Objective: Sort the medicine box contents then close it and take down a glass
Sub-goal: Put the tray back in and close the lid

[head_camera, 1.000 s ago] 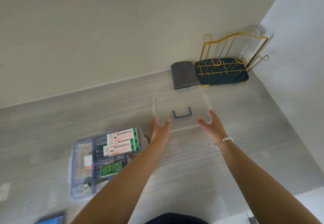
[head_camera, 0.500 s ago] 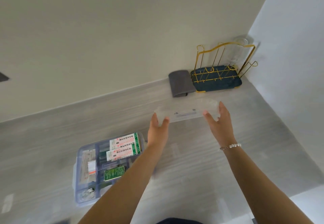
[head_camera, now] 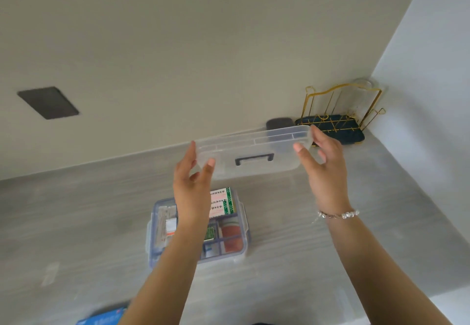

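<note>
A clear plastic lid (head_camera: 254, 152) with a dark handle is held in the air above the grey counter. My left hand (head_camera: 193, 180) grips its left end and my right hand (head_camera: 323, 169) grips its right end. Below it stands the open medicine box (head_camera: 241, 225), its compartments filled with pink-and-green cartons, a green packet and a reddish roll; my left forearm hides its middle. A clear glass (head_camera: 362, 96) hangs upside down on the gold wire rack (head_camera: 330, 111) in the far right corner.
The rack stands on a dark tray (head_camera: 353, 135) beside a folded grey cloth (head_camera: 278, 122). A dark plate (head_camera: 48, 102) is set in the back wall at left. A blue packet (head_camera: 101, 318) lies at the counter's near edge. A white wall closes the right side.
Both hands have lifted the lid off the counter and tilted it, handle side towards me. The view has shifted so the box sits nearer the middle.
</note>
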The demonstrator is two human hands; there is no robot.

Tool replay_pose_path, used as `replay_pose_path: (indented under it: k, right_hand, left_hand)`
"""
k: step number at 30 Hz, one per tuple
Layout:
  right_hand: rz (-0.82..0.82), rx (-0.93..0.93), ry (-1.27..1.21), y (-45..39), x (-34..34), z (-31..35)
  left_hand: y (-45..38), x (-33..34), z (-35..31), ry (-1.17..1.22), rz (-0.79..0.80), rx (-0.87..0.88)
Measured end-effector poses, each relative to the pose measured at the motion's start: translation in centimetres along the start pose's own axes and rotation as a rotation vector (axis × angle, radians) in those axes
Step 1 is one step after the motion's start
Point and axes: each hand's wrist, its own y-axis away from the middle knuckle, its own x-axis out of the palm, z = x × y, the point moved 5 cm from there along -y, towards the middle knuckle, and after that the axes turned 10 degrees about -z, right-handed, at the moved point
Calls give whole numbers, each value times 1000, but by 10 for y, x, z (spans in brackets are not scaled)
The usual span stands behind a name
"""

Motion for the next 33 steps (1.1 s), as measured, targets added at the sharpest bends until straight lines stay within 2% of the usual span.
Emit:
replay_pose_path:
  k: [4, 9, 15, 20, 23, 27, 33]
  right_hand:
    - [8, 5, -109, 20, 24, 21]
    - [93, 97, -139, 48, 61, 17]
    - [224, 102, 9, 85, 100, -4]
    - [265, 164, 123, 111, 118, -34]
    - [297, 155, 165, 119, 127, -42]
    - [332, 93, 322, 116, 141, -43]
    - [394, 110, 477, 117, 138, -62]
  left_hand:
    - [-14, -47, -13, 51, -86, 50]
    - [-26, -99, 1, 132, -151, -47]
    - [-38, -154, 45, -58, -331, -227]
    - [-44, -167, 81, -296, -158, -229]
    - [-45, -167, 99, -385, -117, -225]
    - [-47, -160, 111, -425, -115, -194]
    - [-40, -146, 129, -450, -40, -219]
